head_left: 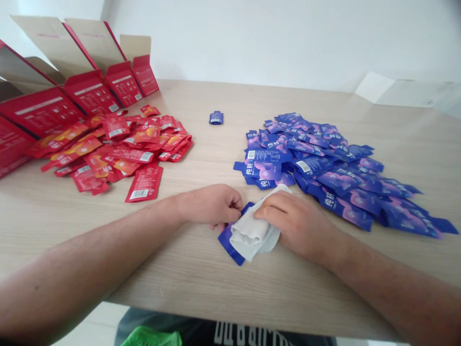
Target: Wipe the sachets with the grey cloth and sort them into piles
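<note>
Near edge of the table (180, 269), about the middle: your right hand (302, 223) grasps a folded white cloth (252, 230) over a blue pouch (227, 240). Your left hand (212, 204) curls at the pouch's side (can't tell whether it pinches). Blue pile (324, 168) toward the right edge; red pile (118, 154) left.

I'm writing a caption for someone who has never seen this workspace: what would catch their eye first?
Probably the two bright heaps on the table: red pouches on the left and blue-purple pouches on the right. Between them, at the near side, the right hand holds a white cloth over a single blue pouch. Open red boxes stand behind the red heap, at the far left.
</note>
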### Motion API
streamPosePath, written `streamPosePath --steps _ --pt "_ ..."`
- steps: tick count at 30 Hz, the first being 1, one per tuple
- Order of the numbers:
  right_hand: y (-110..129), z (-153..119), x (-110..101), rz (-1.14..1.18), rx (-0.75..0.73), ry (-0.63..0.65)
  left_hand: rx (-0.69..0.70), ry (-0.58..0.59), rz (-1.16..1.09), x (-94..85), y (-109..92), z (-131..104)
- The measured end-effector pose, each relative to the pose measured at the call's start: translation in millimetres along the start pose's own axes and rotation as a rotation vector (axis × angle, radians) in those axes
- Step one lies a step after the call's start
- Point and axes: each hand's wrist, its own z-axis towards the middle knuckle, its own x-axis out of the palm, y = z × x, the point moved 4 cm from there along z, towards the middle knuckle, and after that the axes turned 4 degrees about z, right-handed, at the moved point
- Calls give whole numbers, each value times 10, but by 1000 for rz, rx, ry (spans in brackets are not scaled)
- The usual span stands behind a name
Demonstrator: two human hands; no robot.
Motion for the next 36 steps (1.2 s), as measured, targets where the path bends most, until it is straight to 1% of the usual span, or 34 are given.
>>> streamPosePath --steps 3,5,8,11,13,15,17,19,20,22,24,26,28,30,31,33,35,36 --pt "25 -3 -3 29 -17 20 -35 4 -17 60 -16 32" --pt "31 -7 -10 58 -32 24 -44 -23 -7 85 -28 53" --pt "-7 -12 -29 90 -40 36 -18 -83 13 104 -54 71" --pt "-98 -10 -52 72 7 49 -6 -138 6 115 -61 83" --pt "-122 -2 -68 55 49 21 -32 -163 -15 122 -44 92" --pt "-56 12 -68 60 49 -9 -53 -190 -43 125 -27 98" --pt "89 27 -49 95 -19 4 -50 -224 -40 118 -21 100" --pt "230 31 -17 150 -125 83 -27 -246 -7 112 -22 102" --pt "258 29 -10 164 -147 114 -16 -252 7 110 -22 105" --pt "215 21 -18 162 -115 121 -5 -252 0 113 -11 116" --pt "111 12 -48 120 -19 61 -5 -245 -46 119 9 131" --pt "68 3 -70 80 51 1 -7 -241 -74 122 26 143" --pt "150 2 -55 111 -2 16 -9 -251 -57 115 33 145" --pt "278 0 -7 168 -127 115 -14 -264 -27 101 30 139" --pt "306 -1 6 178 -150 135 -16 -266 -23 95 25 135" --pt "259 9 3 168 -87 89 -22 -249 -50 92 13 131" --pt "158 18 -23 138 22 -10 -32 -218 -98 98 4 130" --pt "127 21 -35 128 51 -54 -37 -205 -119 103 1 130"
